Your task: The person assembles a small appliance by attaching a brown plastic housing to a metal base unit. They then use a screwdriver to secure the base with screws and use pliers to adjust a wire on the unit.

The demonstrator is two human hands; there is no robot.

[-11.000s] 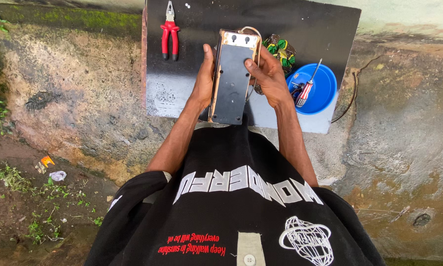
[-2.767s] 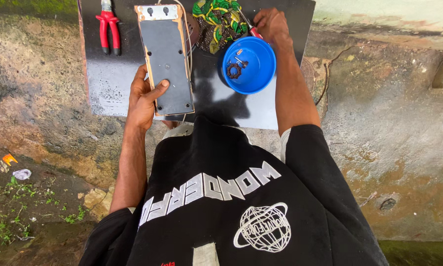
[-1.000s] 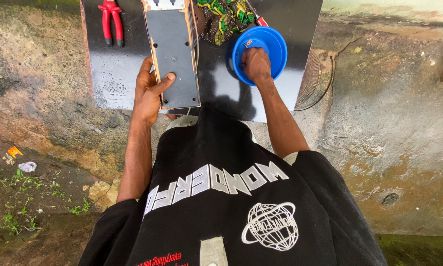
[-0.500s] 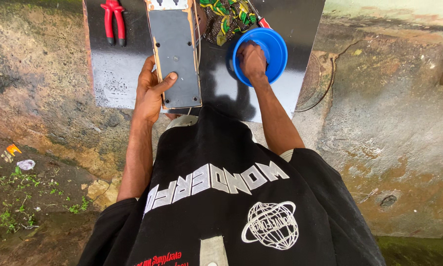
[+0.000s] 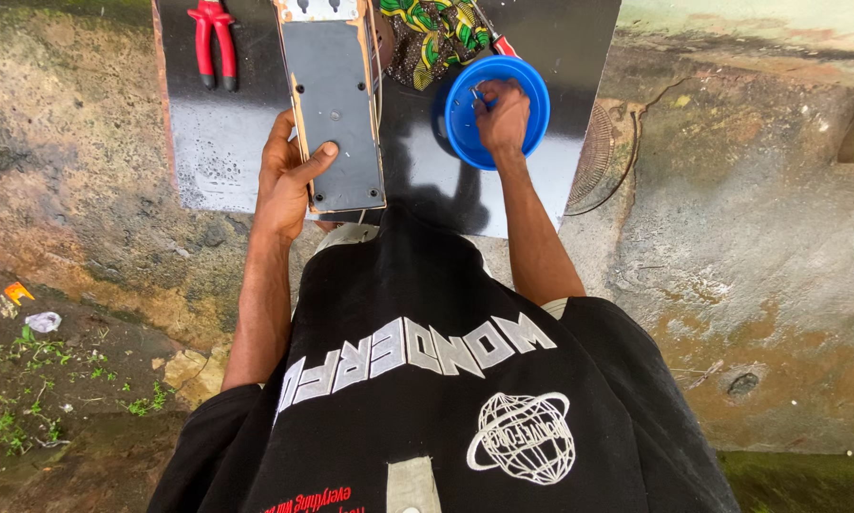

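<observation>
Since the frame taken a few seconds back, the right hand has been moved from the far rim of the round blue plastic bowl down into it, where the fingertips are now pinched together on something small and metallic, too small to be identified. From the half-second-old frame to this one only the finger position has been altered. By this it is suggested that small parts kept in the bowl are being sorted through or picked up.

The long grey metal panel with rusty tan edges is gripped by the left hand, with the thumb pressed on its face and the fingers wrapped behind its left edge. It is held over the near middle of the dark, glossy work board, its far end reaching past the board's far edge out of view, as it has been held throughout.

Red-handled pliers are laid at the far left corner of the board. A green and yellow patterned cloth is bunched at the far edge, between panel and bowl, and a red tool handle is seen just beyond the bowl's rim. No packages or signs can be seen on the board. An orange scrap and a pale crumpled wrapper are left on the ground at the lower left. White lettering and a globe emblem are carried by the black shirt.
</observation>
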